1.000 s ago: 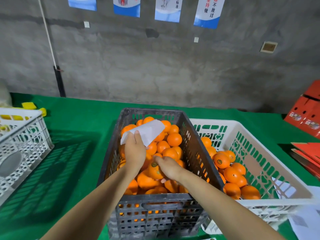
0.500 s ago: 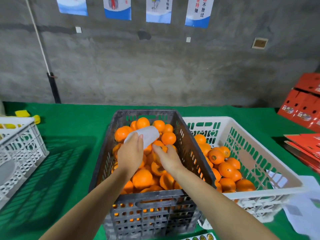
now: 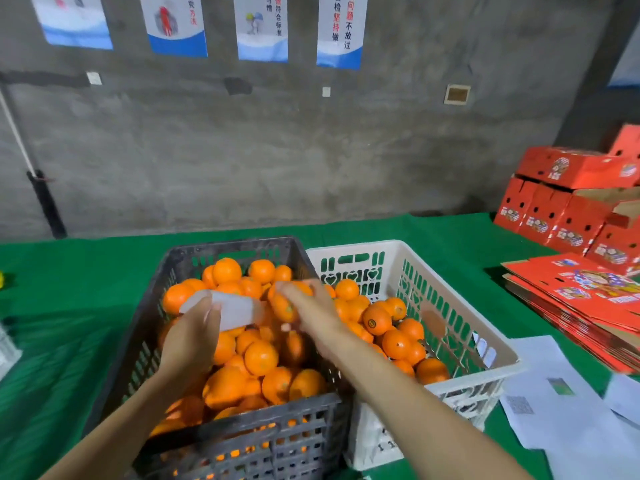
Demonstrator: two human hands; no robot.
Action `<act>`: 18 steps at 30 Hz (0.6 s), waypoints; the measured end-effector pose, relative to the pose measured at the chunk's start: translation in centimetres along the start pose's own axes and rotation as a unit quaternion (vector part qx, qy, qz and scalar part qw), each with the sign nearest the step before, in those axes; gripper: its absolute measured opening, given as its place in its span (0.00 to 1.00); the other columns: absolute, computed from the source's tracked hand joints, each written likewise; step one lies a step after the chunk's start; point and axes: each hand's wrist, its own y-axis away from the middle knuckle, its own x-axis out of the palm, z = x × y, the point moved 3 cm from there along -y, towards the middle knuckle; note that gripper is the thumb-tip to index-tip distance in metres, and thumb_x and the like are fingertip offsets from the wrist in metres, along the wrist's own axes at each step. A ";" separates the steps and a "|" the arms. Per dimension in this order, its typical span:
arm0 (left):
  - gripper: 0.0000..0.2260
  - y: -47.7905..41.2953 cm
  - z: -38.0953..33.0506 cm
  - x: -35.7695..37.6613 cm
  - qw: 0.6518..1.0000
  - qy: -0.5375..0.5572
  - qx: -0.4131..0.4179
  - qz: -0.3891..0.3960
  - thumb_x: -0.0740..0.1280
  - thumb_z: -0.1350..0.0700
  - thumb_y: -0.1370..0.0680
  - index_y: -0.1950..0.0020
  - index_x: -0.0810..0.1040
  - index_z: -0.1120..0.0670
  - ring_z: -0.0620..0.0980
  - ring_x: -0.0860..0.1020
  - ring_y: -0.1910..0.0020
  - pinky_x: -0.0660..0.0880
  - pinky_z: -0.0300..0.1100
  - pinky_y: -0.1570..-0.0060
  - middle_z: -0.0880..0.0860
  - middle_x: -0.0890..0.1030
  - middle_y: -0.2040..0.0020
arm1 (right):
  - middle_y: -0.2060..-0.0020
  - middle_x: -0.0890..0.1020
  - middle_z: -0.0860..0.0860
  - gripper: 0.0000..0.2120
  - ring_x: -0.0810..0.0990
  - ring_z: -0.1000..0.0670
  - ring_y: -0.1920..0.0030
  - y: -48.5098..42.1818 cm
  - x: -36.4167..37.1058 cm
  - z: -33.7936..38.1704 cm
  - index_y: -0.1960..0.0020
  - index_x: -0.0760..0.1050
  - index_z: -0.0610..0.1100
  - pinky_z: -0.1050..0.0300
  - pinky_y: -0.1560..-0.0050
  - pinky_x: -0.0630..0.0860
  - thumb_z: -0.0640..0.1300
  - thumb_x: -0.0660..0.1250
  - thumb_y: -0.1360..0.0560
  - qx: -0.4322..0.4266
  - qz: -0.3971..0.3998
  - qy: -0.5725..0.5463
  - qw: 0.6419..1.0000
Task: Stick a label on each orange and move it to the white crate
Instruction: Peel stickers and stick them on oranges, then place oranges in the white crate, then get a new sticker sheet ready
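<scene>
I see the left hand (image 3: 190, 339) pinching a curled white label sheet (image 3: 235, 311) over the dark crate (image 3: 242, 441), heaped with glossy oranges (image 3: 259, 356). The right hand (image 3: 317, 317), blurred, grips one bright orange (image 3: 282, 306) above that crate's right rim, just beside the half-filled white crate (image 3: 374, 441).

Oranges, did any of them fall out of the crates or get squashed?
No. Apart from the blurred orange in the right hand, every one sits inside the dark crate or the white crate; none lies on the green cloth, and none looks squashed.

bare concrete wall (image 3: 242, 150) behind green-covered table (image 3: 69, 341).
</scene>
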 end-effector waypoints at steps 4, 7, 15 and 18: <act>0.19 -2.1 -4.1 -0.8 0.998 0.065 0.009 0.020 0.58 0.56 0.16 0.37 0.70 0.73 0.72 0.71 0.39 0.67 0.64 0.38 0.74 0.72 0.38 | 0.59 0.79 0.49 0.14 0.78 0.48 0.57 -1.9 -8.5 2.1 0.52 0.73 0.49 0.51 0.59 0.75 0.59 0.59 0.20 -0.197 -0.157 0.202 0.946; 0.18 -3.1 -8.0 -0.3 0.995 0.085 0.041 0.011 0.59 0.56 0.16 0.32 0.71 0.69 0.66 0.71 0.34 0.66 0.55 0.33 0.68 0.73 0.32 | 0.57 0.79 0.45 0.20 0.78 0.45 0.55 -3.8 -14.2 -2.2 0.46 0.75 0.42 0.53 0.60 0.69 0.58 0.55 0.18 -0.118 -0.148 0.330 0.925; 0.17 -1.4 -14.7 1.9 0.972 0.208 0.100 0.050 0.58 0.49 0.17 0.48 0.75 0.64 0.45 0.69 0.69 0.66 0.49 0.68 0.51 0.70 0.68 | 0.54 0.82 0.47 0.05 0.79 0.46 0.52 -5.9 -17.2 -10.8 0.49 0.78 0.48 0.54 0.57 0.73 0.44 0.64 0.23 0.009 0.113 0.546 0.830; 0.21 -1.1 -16.4 1.7 0.954 0.266 0.110 0.088 0.59 0.44 0.19 0.46 0.79 0.61 0.53 0.79 0.50 0.76 0.54 0.50 0.57 0.81 0.50 | 0.58 0.83 0.46 0.09 0.80 0.45 0.58 -6.0 -16.9 -9.7 0.55 0.78 0.46 0.50 0.62 0.75 0.46 0.60 0.22 -0.023 0.011 0.557 0.830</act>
